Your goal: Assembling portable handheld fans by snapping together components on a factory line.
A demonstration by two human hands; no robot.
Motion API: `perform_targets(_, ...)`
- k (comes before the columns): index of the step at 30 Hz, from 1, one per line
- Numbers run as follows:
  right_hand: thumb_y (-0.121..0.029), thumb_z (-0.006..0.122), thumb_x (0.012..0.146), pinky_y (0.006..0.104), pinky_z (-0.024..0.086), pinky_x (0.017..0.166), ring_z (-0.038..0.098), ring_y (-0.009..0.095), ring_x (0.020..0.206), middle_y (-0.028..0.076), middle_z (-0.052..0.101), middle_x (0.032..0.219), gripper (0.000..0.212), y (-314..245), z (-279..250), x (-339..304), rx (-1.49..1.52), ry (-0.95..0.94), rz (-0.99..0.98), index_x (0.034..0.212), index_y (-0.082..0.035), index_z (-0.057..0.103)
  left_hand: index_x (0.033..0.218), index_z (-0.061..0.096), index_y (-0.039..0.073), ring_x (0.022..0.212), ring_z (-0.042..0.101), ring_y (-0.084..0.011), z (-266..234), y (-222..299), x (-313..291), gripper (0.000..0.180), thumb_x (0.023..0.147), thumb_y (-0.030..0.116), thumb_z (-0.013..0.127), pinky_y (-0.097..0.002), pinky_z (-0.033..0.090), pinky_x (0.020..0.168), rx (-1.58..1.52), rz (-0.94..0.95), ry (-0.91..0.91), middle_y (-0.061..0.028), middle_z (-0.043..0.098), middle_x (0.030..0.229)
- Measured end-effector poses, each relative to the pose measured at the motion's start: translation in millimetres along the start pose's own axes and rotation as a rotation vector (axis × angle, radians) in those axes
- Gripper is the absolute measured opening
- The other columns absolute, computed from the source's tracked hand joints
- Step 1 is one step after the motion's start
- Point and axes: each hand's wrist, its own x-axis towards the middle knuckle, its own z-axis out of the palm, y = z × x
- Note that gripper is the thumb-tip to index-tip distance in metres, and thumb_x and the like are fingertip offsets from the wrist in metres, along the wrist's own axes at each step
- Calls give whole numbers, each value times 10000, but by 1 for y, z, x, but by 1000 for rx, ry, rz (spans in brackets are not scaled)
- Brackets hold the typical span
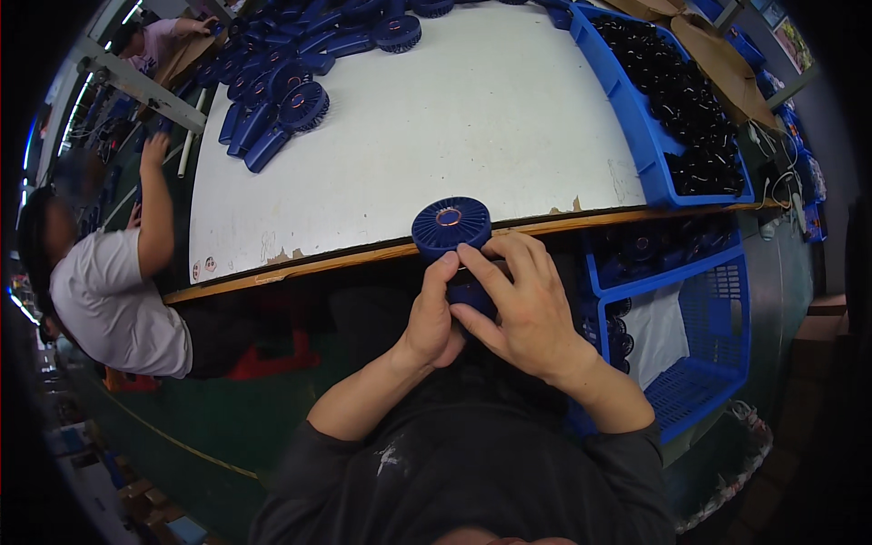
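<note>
A dark blue handheld fan point(451, 223) with a round slotted head and a copper-coloured ring at its centre is held between my hands, at the table's near edge. My left hand point(431, 316) is closed round the left side of its handle, thumb up near the head. My right hand point(522, 300) grips it from the right, with index fingertip and thumb against the handle just below the head. My fingers cover much of the handle. More blue fans point(302, 107) lie heaped at the far left of the white table point(436, 136).
A blue tray point(627, 118) of small black parts stands at the table's right. Below it is a blue crate point(718, 318) with fans and a white sheet. Two people sit or stand at the left, one in a white shirt point(118, 286). Cardboard point(722, 64) lies beyond the tray.
</note>
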Motion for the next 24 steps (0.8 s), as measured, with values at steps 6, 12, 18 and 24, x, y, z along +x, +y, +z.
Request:
perform_targets(6,-167,770,721,463,453,928,556,391,1038,243,560,1153,770,8,16,-20,73,116,34,1341,116,413,1367,467,30,1215,544,-195,15,1,-7,481,1041,378,406,-355,439,1046,163,10,-40,-114,565,1274)
perform_targets(12,-81,725,764,480,496,952,567,487,1125,332,530,1228,811,9,27,-38,368,25,240,1406,142,282,1383,434,-35,1222,500,-282,-8,-7,-3,732,941,520,613,-409,393,1052,876,350,-191,-186,515,1298)
perform_targets(18,-86,730,778,472,503,945,575,491,1118,358,526,1248,824,-3,19,-43,347,-123,388,1419,148,266,1322,478,-18,1122,556,-185,-6,-10,-12,588,902,300,738,-344,465,966,811,262,-98,-112,577,1214)
perform_targets(24,-218,779,818,421,534,860,634,412,1025,274,613,1135,760,3,13,-54,349,-217,357,1397,91,397,1374,418,8,1097,593,-155,-22,-13,-16,610,878,133,750,-326,484,977,449,269,97,-101,590,1215)
